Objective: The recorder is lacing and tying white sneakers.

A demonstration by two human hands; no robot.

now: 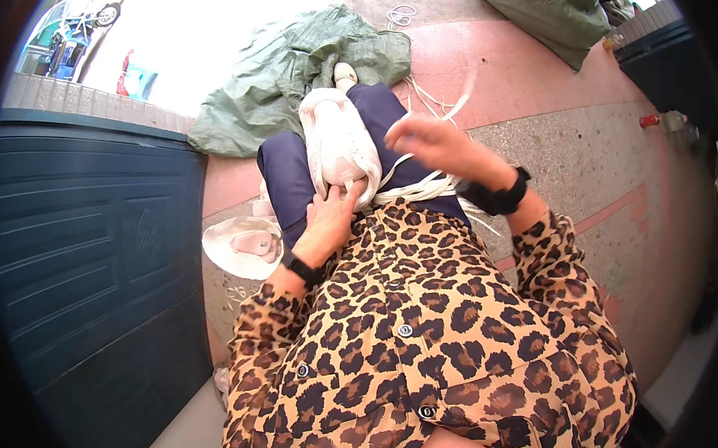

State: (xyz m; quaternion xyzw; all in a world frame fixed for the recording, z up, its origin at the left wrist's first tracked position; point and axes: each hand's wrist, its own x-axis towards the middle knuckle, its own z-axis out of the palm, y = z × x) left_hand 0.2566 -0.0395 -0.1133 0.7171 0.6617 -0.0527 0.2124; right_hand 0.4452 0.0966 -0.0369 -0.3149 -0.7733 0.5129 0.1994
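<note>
Head view: pale sneaker (337,141), between navy-trousered thighs (378,115); left hand (331,219), fingers at its near end, pinch unclear; right hand (436,144), raised, blurred, grip cannot be told; white laces (421,189), bunched beside it. Likely risk: snarling, from loose overlapping strands.

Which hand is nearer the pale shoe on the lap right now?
Left. The left hand has its fingers at the near end of the pale shoe; the right hand is off to its right.
</note>
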